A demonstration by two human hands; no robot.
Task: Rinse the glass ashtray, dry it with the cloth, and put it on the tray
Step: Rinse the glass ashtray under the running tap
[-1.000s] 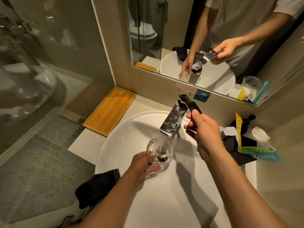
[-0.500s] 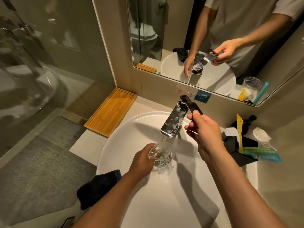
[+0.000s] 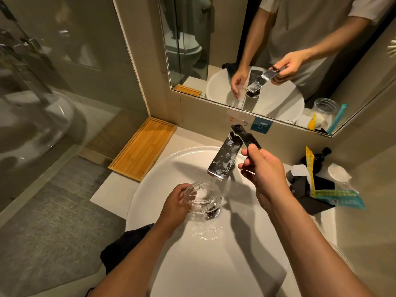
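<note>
The white sink [image 3: 246, 264] fills the bench [image 3: 111, 189], with the bamboo tray [image 3: 142, 152] at its far left corner and the dark cloth [image 3: 126, 243] draped on the near left rim. Under the faucet [image 3: 224, 160], running water falls beside the glass ashtray [image 3: 201, 199], which the left hand [image 3: 175, 205] clasps by its rim, tilted over the drain. The right hand [image 3: 264, 170] pinches the lever [image 3: 246, 137]. Cloth and tray both lie left of the ashtray, nearer the holding hand.

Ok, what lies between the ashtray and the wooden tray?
In the head view, only bare white basin and a strip of pale counter separate the ashtray in the left hand from the tray.
</note>
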